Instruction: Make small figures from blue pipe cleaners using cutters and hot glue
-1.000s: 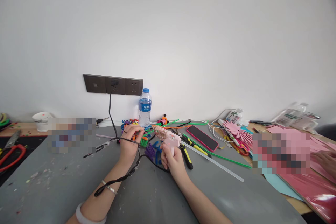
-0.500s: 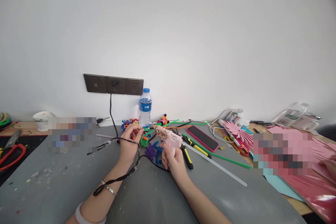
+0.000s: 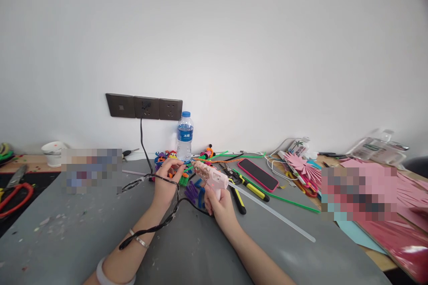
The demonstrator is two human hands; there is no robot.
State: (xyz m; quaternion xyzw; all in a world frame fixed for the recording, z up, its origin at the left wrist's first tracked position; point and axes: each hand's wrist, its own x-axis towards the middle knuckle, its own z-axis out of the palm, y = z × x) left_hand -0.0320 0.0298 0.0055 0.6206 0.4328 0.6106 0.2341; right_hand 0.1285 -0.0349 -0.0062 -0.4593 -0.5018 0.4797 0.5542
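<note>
My right hand (image 3: 220, 207) is wrapped round the grip of a pale pink hot glue gun (image 3: 217, 179), its nozzle pointing left toward my left hand. A long translucent glue stick (image 3: 277, 212) sticks out of the gun's back end. My left hand (image 3: 166, 182) is closed in a pinch near the nozzle; whatever lies between its fingertips is too small to make out. The gun's black cord (image 3: 147, 230) loops across my left wrist and forearm. Purple fuzzy pipe cleaner pieces (image 3: 191, 192) and blue ones lie on the grey mat (image 3: 200, 254) between my hands.
A water bottle (image 3: 185, 136) stands by the wall beside colourful pipe cleaner figures (image 3: 171, 156). Yellow-black pliers (image 3: 239, 200) and a phone (image 3: 258, 174) lie to the right, pink paper (image 3: 374, 164) farther right. Orange-handled scissors (image 3: 18, 200) and a white cup (image 3: 53, 153) are left.
The glue gun and my right hand have shifted slightly left and down, the nozzle remaining near my left fingertips. My left hand has moved only a little.
</note>
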